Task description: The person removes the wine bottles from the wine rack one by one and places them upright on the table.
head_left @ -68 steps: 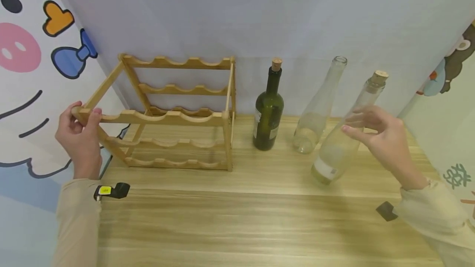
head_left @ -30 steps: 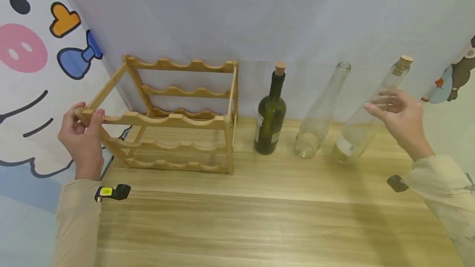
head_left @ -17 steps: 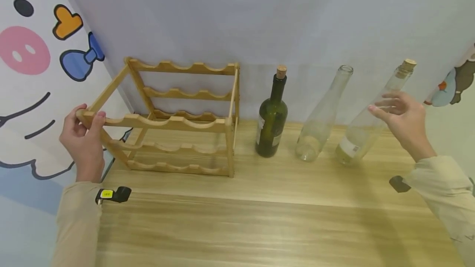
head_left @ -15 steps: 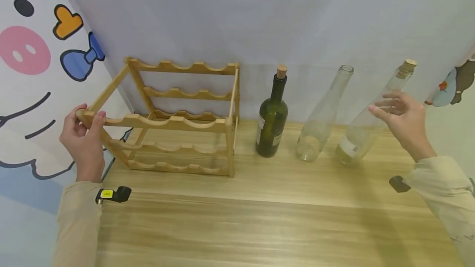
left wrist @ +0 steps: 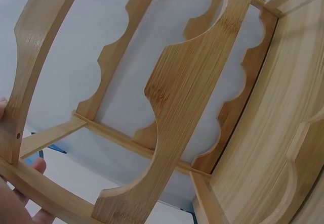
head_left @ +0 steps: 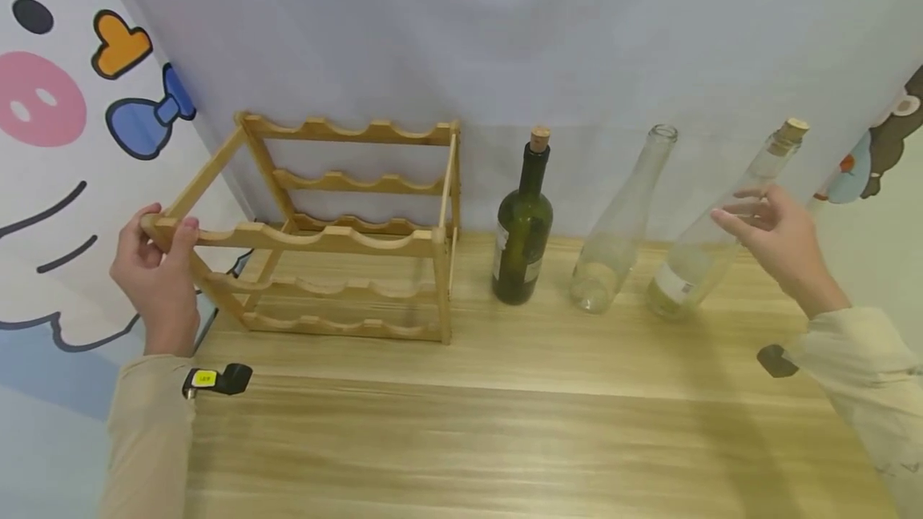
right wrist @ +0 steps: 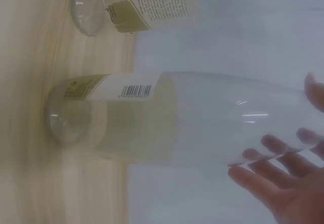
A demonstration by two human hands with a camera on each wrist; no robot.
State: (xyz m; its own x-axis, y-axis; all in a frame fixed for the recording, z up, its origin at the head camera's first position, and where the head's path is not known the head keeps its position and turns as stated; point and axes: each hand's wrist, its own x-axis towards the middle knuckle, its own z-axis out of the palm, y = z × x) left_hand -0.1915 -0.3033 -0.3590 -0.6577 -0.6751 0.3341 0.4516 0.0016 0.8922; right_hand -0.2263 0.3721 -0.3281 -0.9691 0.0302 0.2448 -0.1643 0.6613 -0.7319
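My left hand grips the front top corner of a wooden wine rack, with the thumb over the top rail. In the left wrist view, fingers show at the rack's corner beside its scalloped rails. My right hand has its thumb and fingers round the upper body of a clear glass wine bottle topped with a cork. That bottle stands on the table, its pale label and barcode visible in the right wrist view, where the fingertips lie along its side.
Between rack and held bottle stand a dark green wine bottle with a cork and an uncorked clear bottle. A grey-white wall rises behind the wooden table. Cartoon-printed panels flank both sides.
My right hand has carried the corked clear bottle back and to the right, in line with the other bottles; during the last half second it barely moves. The left hand has stayed on the rack.
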